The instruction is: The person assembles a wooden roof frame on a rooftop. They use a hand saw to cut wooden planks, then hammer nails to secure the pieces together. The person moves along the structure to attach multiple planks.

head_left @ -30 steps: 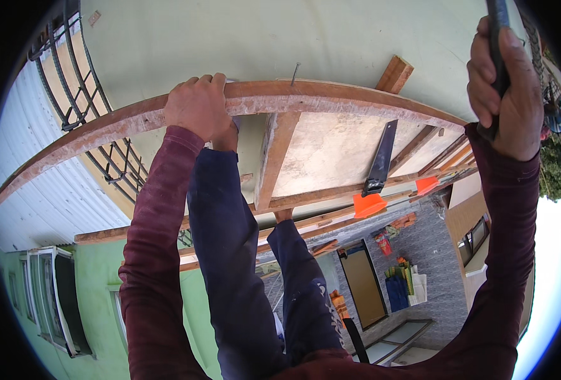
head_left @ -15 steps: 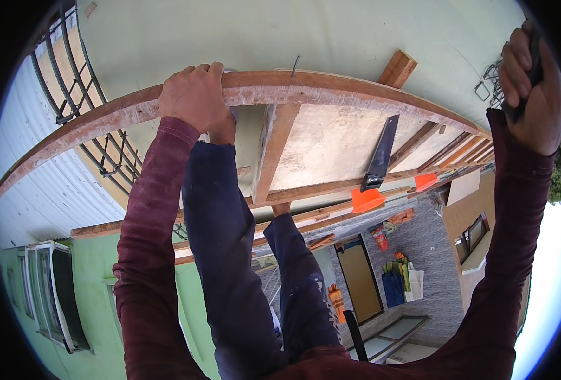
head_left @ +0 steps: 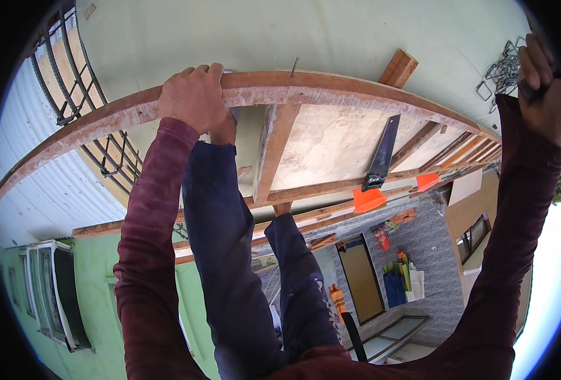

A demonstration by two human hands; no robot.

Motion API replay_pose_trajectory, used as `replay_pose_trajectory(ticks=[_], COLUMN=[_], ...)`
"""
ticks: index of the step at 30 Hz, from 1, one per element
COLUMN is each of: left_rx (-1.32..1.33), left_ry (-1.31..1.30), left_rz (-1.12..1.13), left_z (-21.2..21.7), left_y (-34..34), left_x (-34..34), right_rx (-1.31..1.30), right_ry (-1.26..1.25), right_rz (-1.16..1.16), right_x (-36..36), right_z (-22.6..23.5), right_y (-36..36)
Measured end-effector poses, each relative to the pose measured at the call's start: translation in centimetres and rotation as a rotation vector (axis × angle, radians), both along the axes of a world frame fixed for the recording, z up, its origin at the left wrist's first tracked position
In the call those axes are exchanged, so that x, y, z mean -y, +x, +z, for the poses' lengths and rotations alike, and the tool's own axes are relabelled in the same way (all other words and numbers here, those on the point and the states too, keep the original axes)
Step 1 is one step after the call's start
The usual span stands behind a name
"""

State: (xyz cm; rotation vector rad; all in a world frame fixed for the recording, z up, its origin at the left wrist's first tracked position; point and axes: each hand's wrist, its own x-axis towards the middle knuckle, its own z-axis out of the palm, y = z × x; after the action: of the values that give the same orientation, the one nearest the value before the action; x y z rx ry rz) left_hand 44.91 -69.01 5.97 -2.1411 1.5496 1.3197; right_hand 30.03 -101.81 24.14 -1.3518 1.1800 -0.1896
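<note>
Head view, and here's the left hand (head_left: 195,95) in the upper left of the frame, planted on a long reddish-brown wooden beam (head_left: 331,88) that bows right across the picture; its fingers lie close together, clamped over the top edge, thumb hard to make out. Over to the upper right, the right hand (head_left: 547,88) is up high, fingers wrapped around a dark handle (head_left: 533,92), whose far end is lost in the black rim, so I can't tell the tool. Top centre, a thin grey metal nail (head_left: 295,66) stands up from the beam, slightly tilted. Right of centre, a black-bladed handsaw (head_left: 382,152) lies across the wooden frame. Lettering? Pale marks on the navy trouser leg (head_left: 322,304), low centre, too skewed to read.
</note>
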Motion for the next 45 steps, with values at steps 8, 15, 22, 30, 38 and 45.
replay_pose_trajectory(ticks=[8,15,22,30,38,45], left_rx=[-0.018,-0.001,-0.011,-0.012,-0.012,-0.010], left_ry=[-0.025,-0.061,-0.037,-0.052,-0.037,-0.013], left_rz=[-0.001,-0.001,-0.045,-0.037,-0.022,-0.029], left_z=[-0.8,-0.2,-0.5,0.0,-0.3,0.3], left_y=[0.1,0.2,0.3,0.3,0.1,0.3], left_x=[-0.4,-0.3,-0.3,-0.3,-0.3,-0.1], right_rx=[-0.631,-0.158,-0.594,-0.048,-0.538,0.022], right_ry=[0.566,-0.075,0.634,0.125,0.576,0.049], right_rz=[0.770,0.118,0.492,-0.151,0.276,-0.101], right_x=[-11.2,-1.3,-10.2,-4.2,-7.7,-1.3], right_z=[-2.2,0.3,-1.7,-1.0,-0.2,-3.6], right_y=[-7.5,1.0,-7.3,-0.6,-6.4,-3.0])
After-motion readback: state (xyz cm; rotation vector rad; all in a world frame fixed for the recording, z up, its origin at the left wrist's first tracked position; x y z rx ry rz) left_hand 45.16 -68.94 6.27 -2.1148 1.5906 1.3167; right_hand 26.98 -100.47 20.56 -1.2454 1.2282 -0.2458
